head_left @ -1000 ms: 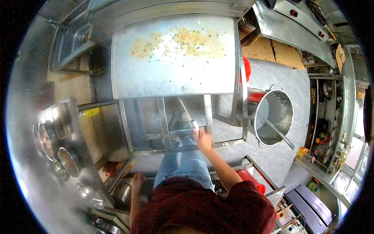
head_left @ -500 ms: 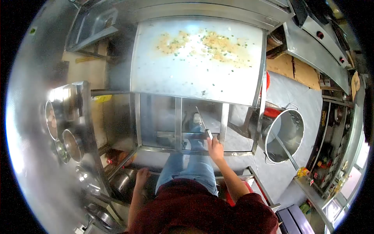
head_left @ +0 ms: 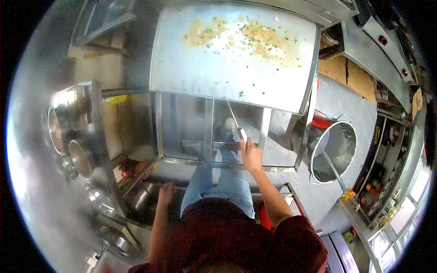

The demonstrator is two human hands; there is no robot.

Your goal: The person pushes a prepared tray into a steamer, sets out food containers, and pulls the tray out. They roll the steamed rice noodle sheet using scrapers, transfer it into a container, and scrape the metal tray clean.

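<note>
In my right hand is a knife with a pale handle, my fingers closed round it. Its long thin blade points forward, away from me, and the tip lies close to the near edge of a white board or worktop. Scattered over the far half of that surface are orange-tan crumbs and green bits. My left hand hangs low beside my left leg, away from the white surface. Its fingers are dark and blurred, so their position is unclear.
Metal frame bars run below the worktop. A large metal pot with a long-handled tool leaning in it stands on the right. Round metal containers sit on the left counter. Cardboard lies at the back right.
The view has shifted, so the white worktop sits higher in the picture. The knife is still in my right hand, its tip now nearer the worktop's edge. My left hand remains low.
</note>
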